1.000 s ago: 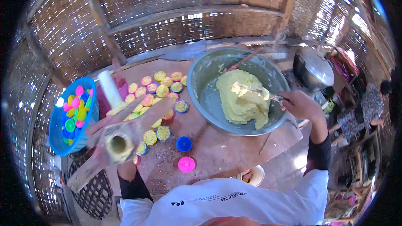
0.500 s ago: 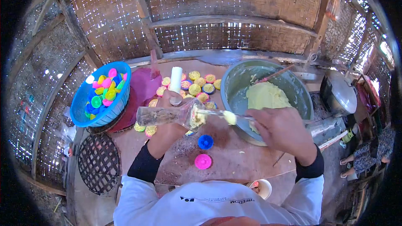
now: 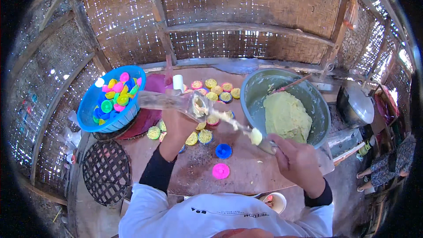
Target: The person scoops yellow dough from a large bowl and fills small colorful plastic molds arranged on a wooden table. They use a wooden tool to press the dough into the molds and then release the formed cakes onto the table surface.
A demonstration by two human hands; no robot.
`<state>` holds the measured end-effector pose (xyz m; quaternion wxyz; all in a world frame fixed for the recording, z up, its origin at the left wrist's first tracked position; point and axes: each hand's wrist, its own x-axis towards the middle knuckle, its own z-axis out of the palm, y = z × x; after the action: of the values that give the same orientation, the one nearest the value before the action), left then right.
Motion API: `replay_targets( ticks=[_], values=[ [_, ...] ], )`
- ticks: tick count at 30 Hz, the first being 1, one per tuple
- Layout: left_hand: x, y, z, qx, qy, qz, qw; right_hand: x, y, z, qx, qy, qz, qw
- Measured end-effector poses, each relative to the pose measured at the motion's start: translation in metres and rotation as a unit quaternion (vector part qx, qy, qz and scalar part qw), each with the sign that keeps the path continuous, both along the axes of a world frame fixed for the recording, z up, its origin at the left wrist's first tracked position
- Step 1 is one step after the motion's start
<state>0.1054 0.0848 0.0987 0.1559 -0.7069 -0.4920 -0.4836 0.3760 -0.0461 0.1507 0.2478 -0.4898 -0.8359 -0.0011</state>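
Note:
My left hand [image 3: 177,127] is wrapped round a wooden press-like tool [image 3: 163,101] with a hollow end that has pale dough in its opening. A white cylinder [image 3: 178,83] sticks up just beyond that hand; whether it joins the tool is hidden. My right hand [image 3: 297,161] grips a long thin utensil [image 3: 235,126] smeared with dough, its far end at the tool's opening; its exact kind is unclear. Below them on the table lie a blue cup mould [image 3: 224,151] and a pink cup mould [image 3: 221,171]. Behind the tool stand several moulds holding yellow dough strands [image 3: 205,136].
A large green-grey basin [image 3: 324,105] holds a mass of yellow dough [image 3: 287,117] and a stick. To the left, a blue basket [image 3: 114,125] is piled with colourful moulds. A dark woven rack [image 3: 105,172], a lidded pot [image 3: 359,108] and a white bucket [image 3: 276,202] surround the table.
My right hand has drawn down and slightly to the right, tilting the dough-smeared utensil. The wooden tool has risen slightly and tilted in my left hand. The whole view has shifted a little.

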Motion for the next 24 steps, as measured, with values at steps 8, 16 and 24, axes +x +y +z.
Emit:
replay_targets(
  ticks=[8, 16, 24],
  values=[
    [0.022, 0.020, -0.048, 0.015, -0.254, -0.162, 0.953, -0.099, 0.046, -0.061, 0.104, 0.295, 0.057, 0.948],
    [0.024, 0.025, -0.043, -0.060, -0.493, -0.291, 0.818, -0.108, 0.033, -0.084, 0.084, 0.271, 0.057, 0.957],
    [0.000, 0.013, -0.020, 0.015, -0.288, -0.170, 0.942, -0.066, 0.004, -0.111, -0.013, 0.224, 0.045, 0.973]
  ],
)
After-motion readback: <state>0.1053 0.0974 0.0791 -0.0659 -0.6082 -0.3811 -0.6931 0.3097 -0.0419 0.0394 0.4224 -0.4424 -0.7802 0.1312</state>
